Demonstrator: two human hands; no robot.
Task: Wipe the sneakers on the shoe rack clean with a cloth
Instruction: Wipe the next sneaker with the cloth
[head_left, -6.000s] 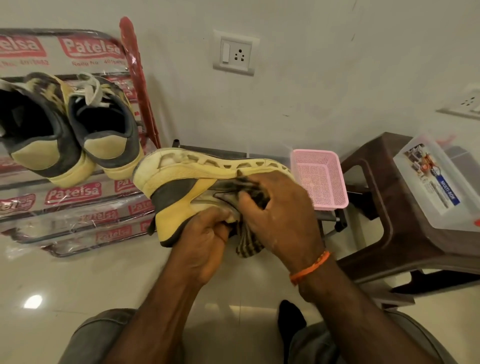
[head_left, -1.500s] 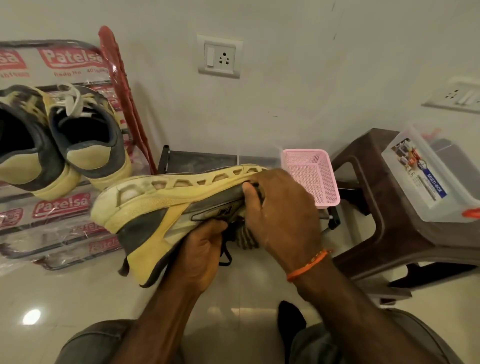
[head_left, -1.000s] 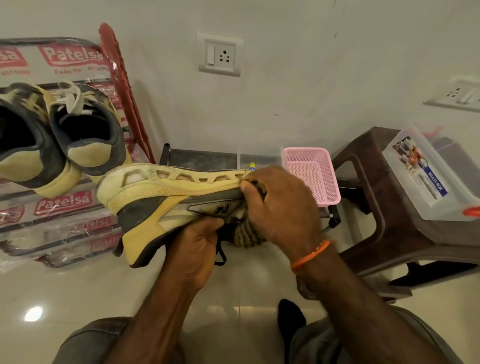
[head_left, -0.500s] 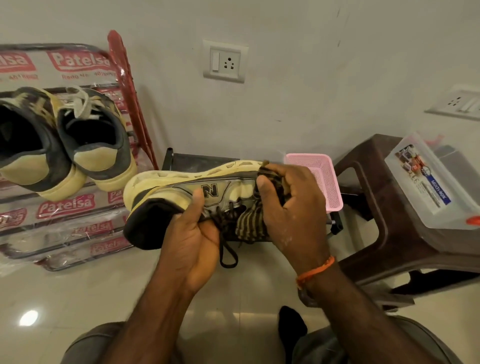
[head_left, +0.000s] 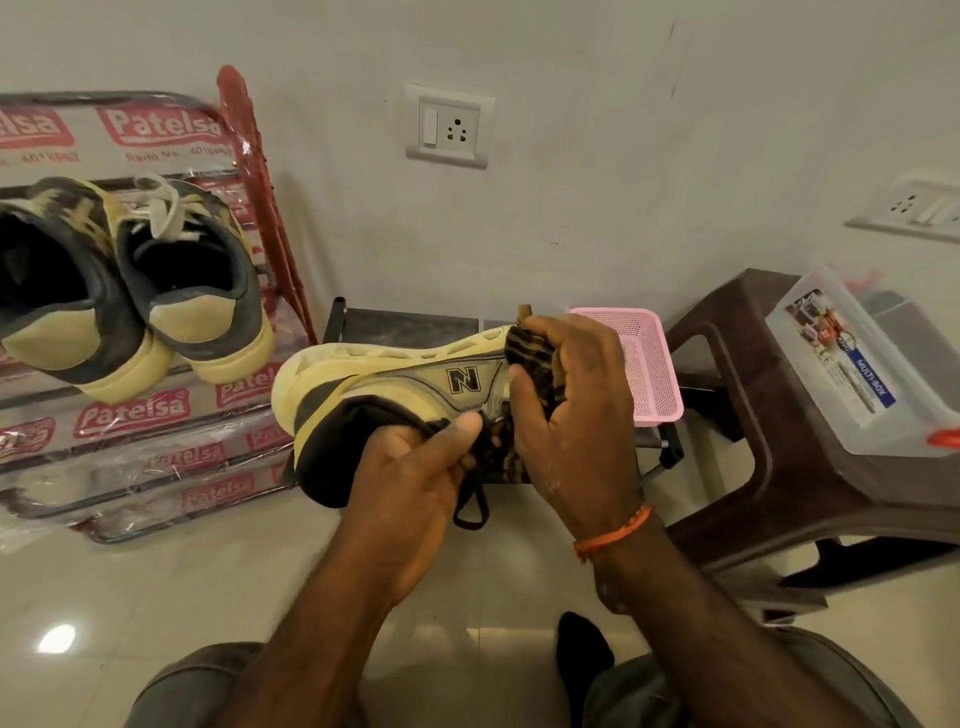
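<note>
Left hand (head_left: 415, 483) grips the sneaker (head_left: 384, 384) at its collar, sole up, heel left, in the air in front of the rack (head_left: 156, 415). Right hand (head_left: 566, 410) clutches the striped cloth (head_left: 535, 358), pressing it on the sneaker's forefoot side. Two more sneakers (head_left: 124, 291) sit on the rack's top shelf.

We lose the sneaker's (head_left: 395, 384) toe behind the right hand (head_left: 571, 410) and striped cloth (head_left: 535, 358), leftmost racked shoe (head_left: 47, 312) cut by the frame edge — storage box (head_left: 852, 364) label print too small to read, wall socket (head_left: 919, 208) clipped at right.
</note>
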